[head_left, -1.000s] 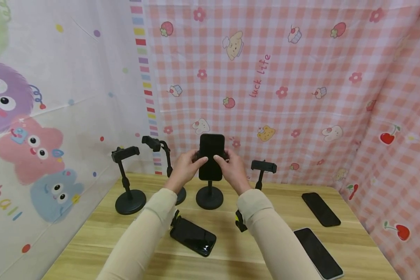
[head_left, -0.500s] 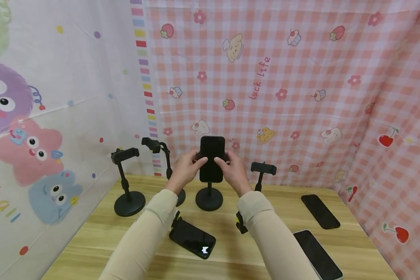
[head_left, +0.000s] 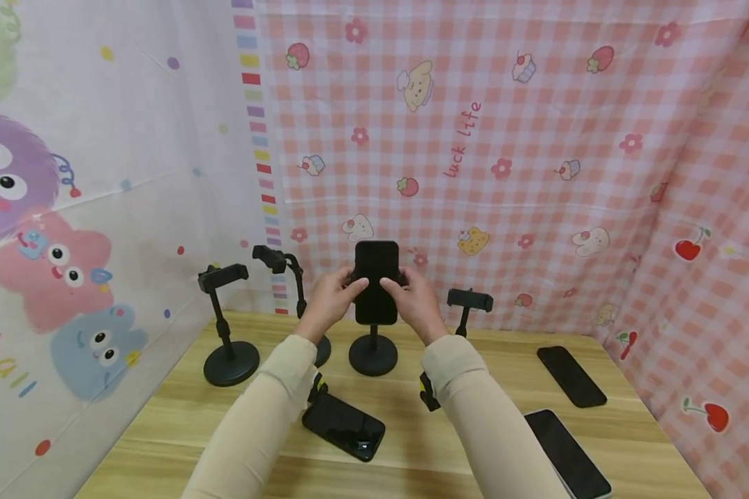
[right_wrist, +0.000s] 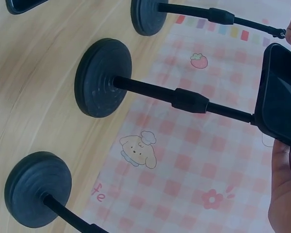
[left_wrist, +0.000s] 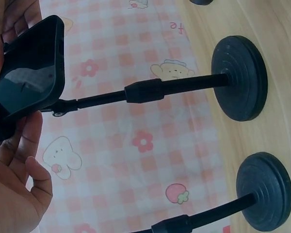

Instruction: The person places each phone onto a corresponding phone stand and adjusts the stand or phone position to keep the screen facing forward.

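Upright at the middle of the head view stands a black smartphone [head_left: 376, 302], its dark screen toward me. My left hand [head_left: 332, 299] grips its left edge, thumb on the screen and fingers reaching behind. On the opposite edge my right hand [head_left: 417, 299] holds it the same way. Behind and below the phone is a black phone stand [head_left: 373, 355] with a round base. In the left wrist view the stand's pole [left_wrist: 145, 91] runs up to the back of the phone [left_wrist: 31, 73]. The stand's clamp is mostly hidden by the phone and hands.
Other black phone stands are around: one at far left [head_left: 231, 364], one behind my left hand [head_left: 299, 284], one at right [head_left: 470, 299]. A smartphone [head_left: 343, 426] lies in front; a black phone [head_left: 571, 376] and a pale-edged phone [head_left: 568, 454] lie at right. Printed cloth [head_left: 537, 208] hangs behind the wooden table [head_left: 412, 443].
Both hands keep their grip on the smartphone and have barely shifted. The bright reflection on the phone lying in front has faded.
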A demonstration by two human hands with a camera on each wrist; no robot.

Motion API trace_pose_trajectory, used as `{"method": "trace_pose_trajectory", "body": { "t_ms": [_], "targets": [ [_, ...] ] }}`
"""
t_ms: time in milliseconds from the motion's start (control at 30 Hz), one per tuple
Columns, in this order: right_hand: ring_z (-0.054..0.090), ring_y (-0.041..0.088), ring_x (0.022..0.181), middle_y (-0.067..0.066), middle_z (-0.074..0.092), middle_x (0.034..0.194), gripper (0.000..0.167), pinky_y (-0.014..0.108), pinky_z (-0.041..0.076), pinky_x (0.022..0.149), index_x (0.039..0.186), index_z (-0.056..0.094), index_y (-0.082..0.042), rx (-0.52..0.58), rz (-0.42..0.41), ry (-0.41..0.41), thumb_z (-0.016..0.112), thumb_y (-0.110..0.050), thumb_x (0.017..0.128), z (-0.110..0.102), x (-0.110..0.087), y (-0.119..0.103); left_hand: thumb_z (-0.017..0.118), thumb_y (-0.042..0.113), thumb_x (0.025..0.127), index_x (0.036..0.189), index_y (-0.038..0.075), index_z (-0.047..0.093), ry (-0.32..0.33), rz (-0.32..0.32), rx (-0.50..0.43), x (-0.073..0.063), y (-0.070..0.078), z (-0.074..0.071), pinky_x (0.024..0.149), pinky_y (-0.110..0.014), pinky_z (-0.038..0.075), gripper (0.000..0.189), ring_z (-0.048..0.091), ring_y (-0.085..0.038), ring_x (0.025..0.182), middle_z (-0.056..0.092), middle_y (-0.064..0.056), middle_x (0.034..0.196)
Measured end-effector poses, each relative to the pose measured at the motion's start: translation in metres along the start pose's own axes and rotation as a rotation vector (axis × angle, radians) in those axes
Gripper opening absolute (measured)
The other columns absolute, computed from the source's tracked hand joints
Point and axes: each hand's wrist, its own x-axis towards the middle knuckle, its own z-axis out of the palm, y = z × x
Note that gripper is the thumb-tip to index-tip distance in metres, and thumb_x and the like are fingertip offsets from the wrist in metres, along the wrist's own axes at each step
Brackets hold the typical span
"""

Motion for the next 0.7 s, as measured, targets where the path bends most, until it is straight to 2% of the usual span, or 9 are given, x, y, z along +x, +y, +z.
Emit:
{"method": "trace_pose_trajectory", "body": {
  "t_ms": [400, 700],
  "targets": [
    [0.065, 0.027, 0.099, 0.009, 0.067, 0.105, 0.032, 0.045, 0.051, 0.090, 0.119, 0.065, -0.010, -0.024, 0.019, -0.003, 0.064, -0.033, 0.098, -0.0004, -0.0003, -0.0038, 0.058, 0.037, 0.101, 0.142, 0.006, 0.053, 0.042, -0.005, 0.010, -0.0018, 0.0014, 0.0019, 0.080, -0.043, 0.054, 0.052, 0.067, -0.026, 0.092, 0.067, -0.015, 0.118],
    [0.066, 0.027, 0.097, 0.009, 0.068, 0.104, 0.032, 0.046, 0.052, 0.088, 0.120, 0.064, -0.011, -0.029, 0.021, -0.002, 0.064, -0.033, 0.098, -0.0006, -0.0011, -0.0045, 0.058, 0.037, 0.101, 0.143, 0.007, 0.052, 0.040, -0.011, 0.005, -0.0029, 0.0013, 0.0028, 0.078, -0.042, 0.054, 0.052, 0.066, -0.025, 0.093, 0.067, -0.014, 0.120]
  ]
}}
